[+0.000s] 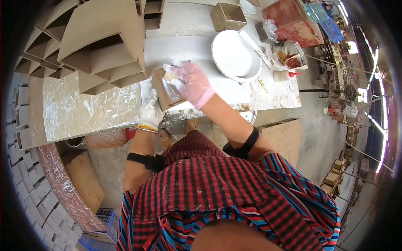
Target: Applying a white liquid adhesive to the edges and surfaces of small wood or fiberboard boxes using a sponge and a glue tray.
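Note:
At the table's near edge, a small brown board box (171, 102) stands tilted on white paper. My left hand (151, 113), in a white glove, grips its near left side with the fingers around the edge. Over the box's upper face is my right hand (194, 83), in a thin pink glove. Its fingers are closed on a pale, yellowish sponge-like lump (171, 78), whose exact kind I cannot make out. Wet-looking white smears show on the box face beneath it. A wide white basin (235, 56) of white liquid stands to the right of my right hand.
Stacked brown board boxes (98, 42) rise at the left. Another open box (228, 17) stands at the back. A flat white stick (251, 41) rests across the basin's rim. Right of it are a red-tipped bottle (282, 75) and a bag (295, 56). A fan (341, 88) stands farther right.

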